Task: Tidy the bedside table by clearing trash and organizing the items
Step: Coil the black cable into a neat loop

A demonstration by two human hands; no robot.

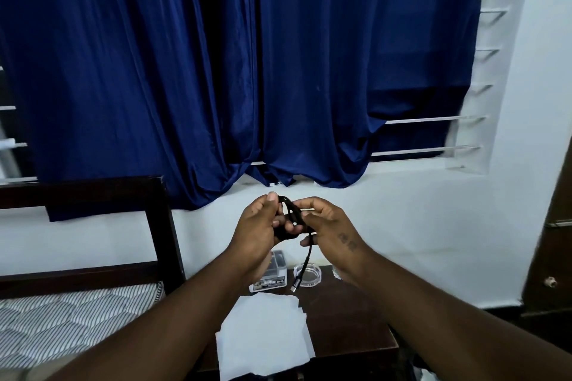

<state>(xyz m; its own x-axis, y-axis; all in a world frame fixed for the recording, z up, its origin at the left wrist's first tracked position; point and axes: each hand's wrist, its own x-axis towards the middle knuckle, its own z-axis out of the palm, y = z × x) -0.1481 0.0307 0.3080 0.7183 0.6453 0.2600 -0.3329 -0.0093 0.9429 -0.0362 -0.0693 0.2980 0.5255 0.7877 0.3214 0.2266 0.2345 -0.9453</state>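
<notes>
Both hands are raised above the dark wooden bedside table [349,325] with a black charging cable [291,215] between them. My left hand [258,230] grips the coiled bundle of the cable. My right hand [329,227] pinches the cable from the right side. One loose end hangs down, and its silver plug [293,288] dangles just above the table. White sheets of paper [263,334] lie on the table's near left part.
At the table's back stand a small white box [269,283], a clear glass ashtray [307,275] and part of another glass object [337,272]. A bed with a striped mattress [62,315] and dark frame is on the left. Blue curtains [247,71] hang behind.
</notes>
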